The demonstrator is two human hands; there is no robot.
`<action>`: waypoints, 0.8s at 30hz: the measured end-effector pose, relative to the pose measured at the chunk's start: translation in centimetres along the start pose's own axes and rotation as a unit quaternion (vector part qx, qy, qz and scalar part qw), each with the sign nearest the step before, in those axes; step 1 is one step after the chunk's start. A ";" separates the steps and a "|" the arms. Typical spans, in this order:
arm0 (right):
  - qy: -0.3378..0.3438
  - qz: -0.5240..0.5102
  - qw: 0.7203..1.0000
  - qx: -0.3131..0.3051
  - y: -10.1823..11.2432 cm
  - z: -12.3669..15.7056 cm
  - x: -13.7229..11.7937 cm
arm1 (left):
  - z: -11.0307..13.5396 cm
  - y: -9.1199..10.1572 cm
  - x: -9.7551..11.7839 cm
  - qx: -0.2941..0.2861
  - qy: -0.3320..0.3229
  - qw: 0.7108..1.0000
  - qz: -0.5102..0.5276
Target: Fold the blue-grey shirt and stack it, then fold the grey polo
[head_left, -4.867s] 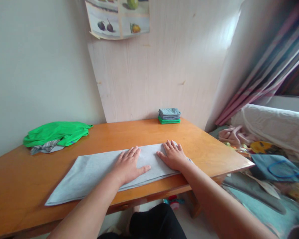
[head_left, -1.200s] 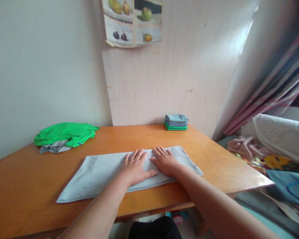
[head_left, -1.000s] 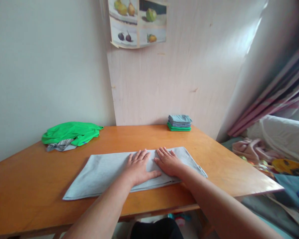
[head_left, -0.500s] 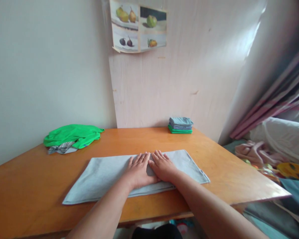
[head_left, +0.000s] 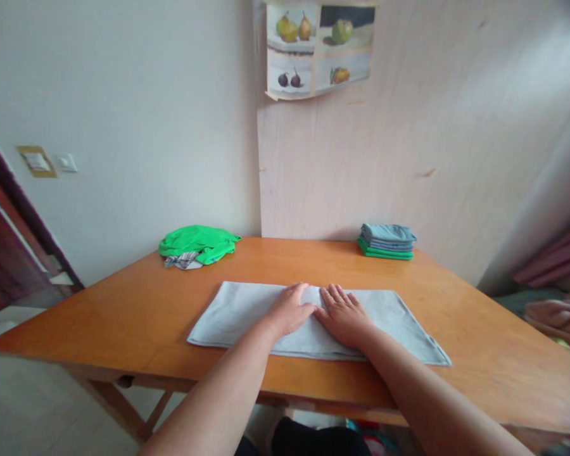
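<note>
A light grey folded cloth lies lengthwise along the near part of an orange wooden table. Both my hands rest palm-down on its middle, side by side and touching at the thumbs. My left hand has its fingers stretched flat on the cloth. My right hand lies flat beside it with fingers slightly spread. Neither hand grips anything.
A crumpled green garment with a grey striped piece under it lies at the table's far left. A small stack of folded blue and green cloths sits at the far right by a wooden panel. Bedding shows at the right edge.
My hands have drawn together at the cloth's middle. The view has swung left, showing a door frame and wall switch.
</note>
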State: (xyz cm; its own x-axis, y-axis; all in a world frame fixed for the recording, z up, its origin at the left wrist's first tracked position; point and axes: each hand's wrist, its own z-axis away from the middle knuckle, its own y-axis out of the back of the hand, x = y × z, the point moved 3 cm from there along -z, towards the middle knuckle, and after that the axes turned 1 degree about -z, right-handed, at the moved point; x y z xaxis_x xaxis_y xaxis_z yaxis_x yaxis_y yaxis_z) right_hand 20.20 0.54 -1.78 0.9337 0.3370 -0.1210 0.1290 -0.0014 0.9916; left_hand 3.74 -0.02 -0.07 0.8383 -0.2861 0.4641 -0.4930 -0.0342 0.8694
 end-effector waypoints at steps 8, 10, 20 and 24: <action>0.001 0.014 1.000 0.012 -0.9 -0.3 0.2 | 2.6 2.6 -4.3 0.024 0.038 0.987 -0.154; 0.003 0.020 1.000 0.014 -1.1 -0.3 0.3 | 3.5 3.5 -6.0 0.019 0.056 0.982 -0.177; 0.010 0.023 1.000 0.018 -1.2 -0.3 0.5 | 5.7 5.8 -9.8 0.007 0.120 0.968 -0.222; 0.007 0.017 1.000 0.022 -1.1 -0.3 0.4 | 5.7 5.5 -10.0 0.012 0.127 0.966 -0.226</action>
State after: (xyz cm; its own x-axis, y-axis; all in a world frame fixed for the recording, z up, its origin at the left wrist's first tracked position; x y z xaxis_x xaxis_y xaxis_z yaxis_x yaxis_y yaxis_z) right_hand 20.37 0.95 -2.91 0.9331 0.3489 -0.0870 0.1129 -0.0545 0.9921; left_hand -8.68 -2.77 -0.90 0.9977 0.0073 0.0668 -0.0653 -0.1247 0.9900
